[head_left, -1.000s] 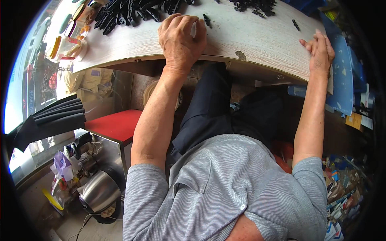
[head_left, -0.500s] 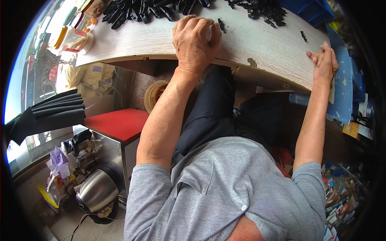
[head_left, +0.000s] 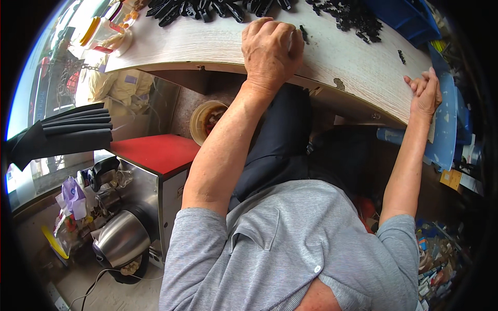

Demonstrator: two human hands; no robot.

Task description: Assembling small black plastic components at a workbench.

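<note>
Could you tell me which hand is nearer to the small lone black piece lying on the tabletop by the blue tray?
Right. The right hand grips the table edge just below the black piece; the left hand rests well to its left.

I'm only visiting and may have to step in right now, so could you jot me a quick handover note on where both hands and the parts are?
Left hand: curled knuckles-up on the pale wooden table near its front edge; whether it holds anything is hidden.
Right hand: fingers resting flat on the table's right edge, holding nothing visible.
Parts: long black pieces heaped at the far edge, small black pieces piled further right, a single one beside the left hand.
Done: cannot be told.
Left: both piles lie loose on the table.
</note>
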